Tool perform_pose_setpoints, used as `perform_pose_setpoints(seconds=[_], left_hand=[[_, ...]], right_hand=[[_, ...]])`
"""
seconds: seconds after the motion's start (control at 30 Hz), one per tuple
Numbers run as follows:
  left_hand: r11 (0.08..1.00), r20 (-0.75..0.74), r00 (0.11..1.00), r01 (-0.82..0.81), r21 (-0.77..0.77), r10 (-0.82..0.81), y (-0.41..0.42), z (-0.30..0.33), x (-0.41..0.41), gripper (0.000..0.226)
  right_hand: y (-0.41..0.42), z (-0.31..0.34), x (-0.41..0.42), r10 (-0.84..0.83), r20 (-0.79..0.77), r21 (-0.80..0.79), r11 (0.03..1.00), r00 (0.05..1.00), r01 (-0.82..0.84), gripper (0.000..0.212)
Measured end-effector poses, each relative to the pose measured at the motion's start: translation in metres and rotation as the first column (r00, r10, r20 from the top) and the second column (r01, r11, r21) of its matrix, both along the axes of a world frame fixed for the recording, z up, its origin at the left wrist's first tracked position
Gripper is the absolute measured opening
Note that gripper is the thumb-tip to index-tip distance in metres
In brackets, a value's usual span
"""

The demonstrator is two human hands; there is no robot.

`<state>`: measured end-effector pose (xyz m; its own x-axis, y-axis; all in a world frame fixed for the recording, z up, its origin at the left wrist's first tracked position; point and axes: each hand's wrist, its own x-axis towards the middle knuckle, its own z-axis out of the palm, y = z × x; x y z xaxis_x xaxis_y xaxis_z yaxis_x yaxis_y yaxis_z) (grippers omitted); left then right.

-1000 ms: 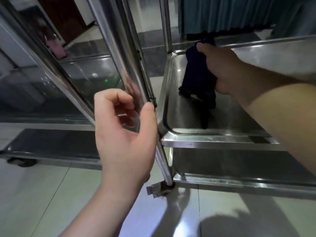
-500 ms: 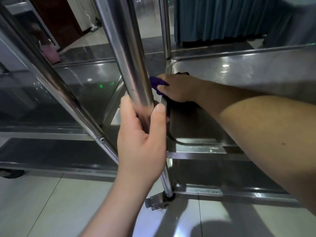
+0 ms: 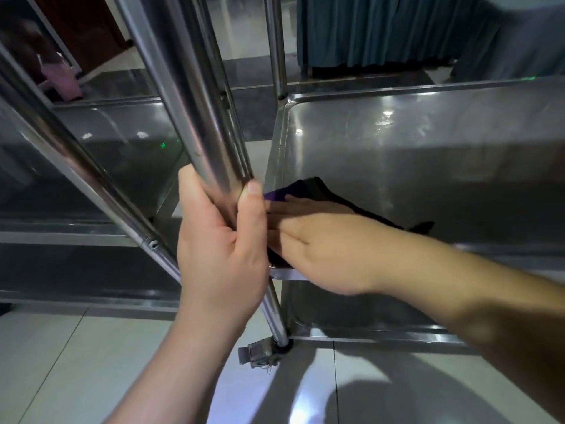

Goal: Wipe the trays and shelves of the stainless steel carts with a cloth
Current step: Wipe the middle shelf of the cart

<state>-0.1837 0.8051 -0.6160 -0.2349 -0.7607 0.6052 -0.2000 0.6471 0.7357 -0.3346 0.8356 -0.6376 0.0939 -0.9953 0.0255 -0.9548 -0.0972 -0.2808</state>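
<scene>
The left hand [image 3: 220, 249] grips the cart post [image 3: 195, 127], fingers and thumb wrapped round it. The right hand [image 3: 324, 249] presses flat-fingered on the dark cloth [image 3: 308, 191] in the tray [image 3: 397, 148]

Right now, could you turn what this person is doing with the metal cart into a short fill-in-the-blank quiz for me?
1. The left hand grips the cart's upright steel ____.
2. The right hand presses a dark ____ onto the tray.
3. The cloth lies in the tray's near-____ corner.
4. Below the post, the cart stands on a ____ floor.

Missing words: post; cloth; left; tiled
</scene>
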Motion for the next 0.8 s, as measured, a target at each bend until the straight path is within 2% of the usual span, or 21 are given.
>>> perform_pose_setpoints(seconds=[0.1, 0.27, 0.4, 0.63, 0.8], left_hand=[[1.000, 0.013, 1.000, -0.005, -0.012, 0.006, 0.001, 0.000, 0.000, 0.018], [1.000, 0.024, 1.000, -0.020, -0.009, 0.020, 0.001, 0.000, -0.001, 0.017], [0.999, 0.022, 0.999, -0.038, -0.004, 0.039, 0.003, 0.000, -0.002, 0.015], [0.997, 0.014, 0.997, -0.070, -0.011, 0.070, 0.001, 0.000, -0.003, 0.013], [0.998, 0.014, 0.998, -0.063, 0.006, 0.063, 0.008, 0.002, -0.006, 0.011]], right_hand=[[0.045, 0.017, 0.009, -0.146, 0.088, 0.079, 0.987, 0.985, 0.139, 0.047], [0.093, 0.030, -0.007, -0.319, 0.018, 0.196, 0.930, 0.948, 0.310, 0.048], [0.092, 0.023, -0.016, -0.512, -0.037, 0.114, 0.851, 0.858, 0.512, 0.052], [0.046, 0.018, 0.044, -0.318, 0.022, 0.044, 0.947, 0.948, 0.317, 0.049], [0.087, 0.019, -0.010, -0.428, 0.016, 0.068, 0.902, 0.904, 0.426, 0.049]])
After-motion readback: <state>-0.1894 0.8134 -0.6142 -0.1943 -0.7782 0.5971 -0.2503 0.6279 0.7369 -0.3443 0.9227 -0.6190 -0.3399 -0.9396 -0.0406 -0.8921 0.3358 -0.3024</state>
